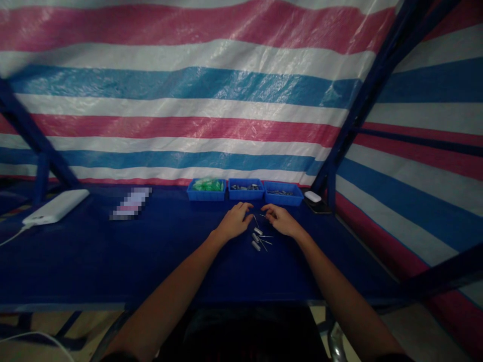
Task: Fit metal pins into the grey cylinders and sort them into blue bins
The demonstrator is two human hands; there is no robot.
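Note:
My left hand [236, 219] rests on the dark blue table [113, 251], fingers curled with the tips pinched toward a thin metal pin [256, 221]. My right hand [278, 219] lies opposite, fingers bent and pinched near another pin; what it holds is too small to name. Just below the hands lie a few small silver cylinders [256, 239] and loose thin pins [265, 242] on the table.
Three blue bins stand at the back: one with green parts [207, 189], two with small metal parts [246, 189] [283, 193]. A white power bank [56, 206] with a cable lies far left, a white case [312, 196] on a dark device at right. Striped tarpaulin walls surround the table.

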